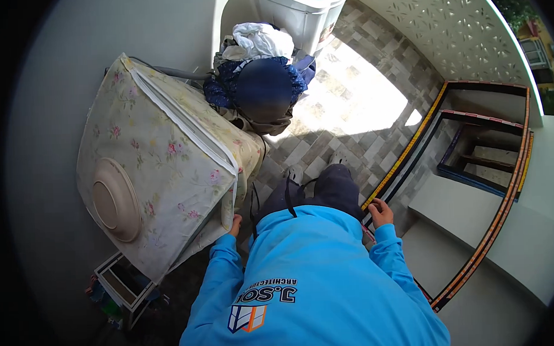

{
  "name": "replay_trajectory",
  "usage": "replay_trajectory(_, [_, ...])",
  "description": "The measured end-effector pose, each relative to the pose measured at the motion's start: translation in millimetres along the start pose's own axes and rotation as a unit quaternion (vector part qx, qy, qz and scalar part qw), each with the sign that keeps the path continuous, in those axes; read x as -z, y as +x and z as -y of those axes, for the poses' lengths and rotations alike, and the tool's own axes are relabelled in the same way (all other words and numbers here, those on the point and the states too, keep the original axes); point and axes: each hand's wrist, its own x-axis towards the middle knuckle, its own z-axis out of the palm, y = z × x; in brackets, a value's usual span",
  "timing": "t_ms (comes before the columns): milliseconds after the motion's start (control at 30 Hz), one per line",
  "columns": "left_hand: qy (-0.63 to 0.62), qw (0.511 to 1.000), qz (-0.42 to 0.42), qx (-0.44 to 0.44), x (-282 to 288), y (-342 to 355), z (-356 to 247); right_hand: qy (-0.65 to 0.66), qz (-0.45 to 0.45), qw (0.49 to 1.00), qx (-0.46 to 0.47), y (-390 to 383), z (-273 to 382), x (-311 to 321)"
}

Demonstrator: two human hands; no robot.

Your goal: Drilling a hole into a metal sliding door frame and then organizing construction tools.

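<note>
My left hand [236,225] hangs low beside my hip, next to the hanging edge of a flowered cloth cover [160,159]. Most of its fingers are hidden, and I cannot tell whether it touches the cloth. On my other side, my right hand [381,212] is by the near corner of a long black frame [404,154] with yellow and orange trim. Its fingers are loosely bent and slightly apart, with nothing visible in them. An upturned beige bowl or basin [115,200] rests on the covered, box-like thing.
Dark and white cloths [263,42] are piled beyond the cover, beside a white tub-like appliance [302,16] with a blue top. A smaller dark frame [481,157] stands at the right. Below the cover is a small rack [125,285]. Grey patterned tiles [324,131] form the floor.
</note>
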Motion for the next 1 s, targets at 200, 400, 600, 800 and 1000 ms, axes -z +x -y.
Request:
replay_trajectory(200, [-0.109, 0.975, -0.186, -0.059, -120, -16, -62, -0.217, 0.098, 0.968, 0.079, 232, 90, 70])
replay_trajectory(400, [-0.175, 0.956, -0.22, -0.082, -210, -22, -190, -0.158, 0.11, 0.967, 0.168, 362, 232, 92])
replay_trajectory(600, [-0.243, 0.932, -0.199, -0.179, -180, 48, -362, -0.301, 0.17, 0.911, 0.226, 398, 311, 38])
replay_trajectory(800, [-0.243, 0.881, -0.357, -0.193, -55, 243, -470, -0.345, 0.222, 0.911, 0.034, 391, 261, 51])
replay_trajectory(1000, [-0.069, 0.849, -0.51, -0.122, 47, 475, -504, -0.417, 0.148, 0.878, -0.182, 374, 247, 108])
